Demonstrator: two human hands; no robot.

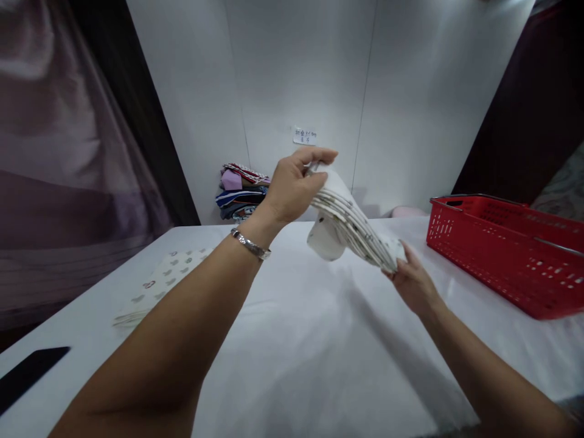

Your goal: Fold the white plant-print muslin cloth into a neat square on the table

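Raised above the white table [292,359] is a folded white cloth [349,213] with a small dark print, its several layers showing along the edge. My left hand [301,179] pinches its upper left end between thumb and fingers. At the lower right end, my right hand [413,277] grips a corner. One loose flap of the cloth hangs down below the layers. To the left, partly hidden behind my left forearm, a folded cream cloth [159,283] with grey and red motifs lies flat on the table.
A red plastic basket [493,243] stands on the right. Against the back wall sits a pile of folded fabrics [239,194], below and left of a small written label [304,135]. A flat black object [31,371] lies at the near left. Pinkish curtain [59,152] hangs at left.
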